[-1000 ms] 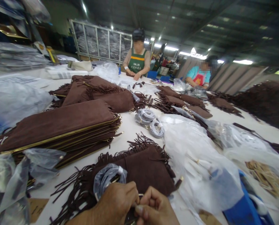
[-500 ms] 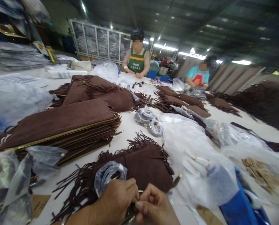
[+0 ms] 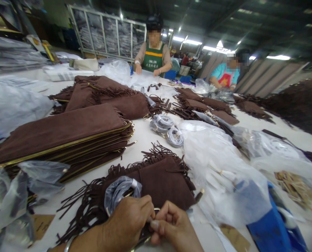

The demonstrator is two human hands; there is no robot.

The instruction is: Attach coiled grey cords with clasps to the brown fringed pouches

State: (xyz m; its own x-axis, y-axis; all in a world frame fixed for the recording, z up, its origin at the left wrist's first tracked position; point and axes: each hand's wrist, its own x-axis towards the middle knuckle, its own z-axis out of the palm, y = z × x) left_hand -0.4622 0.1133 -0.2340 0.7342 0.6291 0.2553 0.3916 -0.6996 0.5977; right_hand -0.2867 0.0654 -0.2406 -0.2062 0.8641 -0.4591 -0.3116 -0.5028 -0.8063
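Note:
A brown suede fringed bag lies flat on the white table right in front of me. My left hand and my right hand meet at its near edge, both closed in a pinch around a small metal ring of the bag. A plastic-wrapped bundle rests on the bag just above my left hand. What lies under my fingers is hidden.
A stack of brown zippered bags sits to the left, with more fringed bags behind. Clear plastic bags cover the right side, and wrapped coils lie mid-table. Two people work at the far end.
My hands stay pinched together at the bag's near edge. The view has tilted down slightly, so everything sits a little higher and nearer in the picture.

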